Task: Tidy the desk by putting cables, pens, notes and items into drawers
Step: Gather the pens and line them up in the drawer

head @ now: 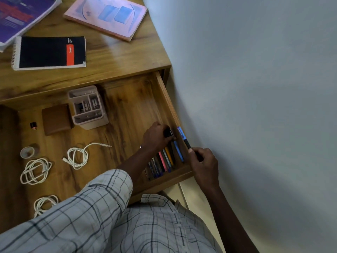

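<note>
The drawer (pixel 165 92) stands pulled out below the bench (pixel 118 57) and fills the middle and left of the frame. In its lower right corner a row of pens (pixel 166 161) lies side by side (pink, orange, blue and darker ones), their lower ends against the drawer's front wall.

The left hand (pixel 156 136), reaching out of a plaid sleeve (pixel 102 194), sits over the upper ends of those pens, its fingers curled around a dark object (pixel 168 133) too blurred to name. The right hand (pixel 204 161), just outside the drawer's right corner, pinches the lower end of a blue-and-black pen (pixel 182 136). This pen slants up and to the left along the top of the drawer's right wall.

Further left in the drawer a pale desk organiser (pixel 87 106) stands upright near the back, with a brown wallet (pixel 56 121) just beside it and a small dark item (pixel 33 126) left of that. A roll of clear tape (pixel 27 152) lies at the left. Three coiled white cables rest on the drawer floor: one in the centre (pixel 77 155), one at the left (pixel 34 170) and one at the lower left (pixel 45 203), partly hidden by the sleeve.

On the bench, at the upper left of the frame, lie a black spiral notebook (pixel 51 52), a pink book (pixel 107 17) and a purple book (pixel 23 15). A pale wall (pixel 255 88) takes up the right side.
</note>
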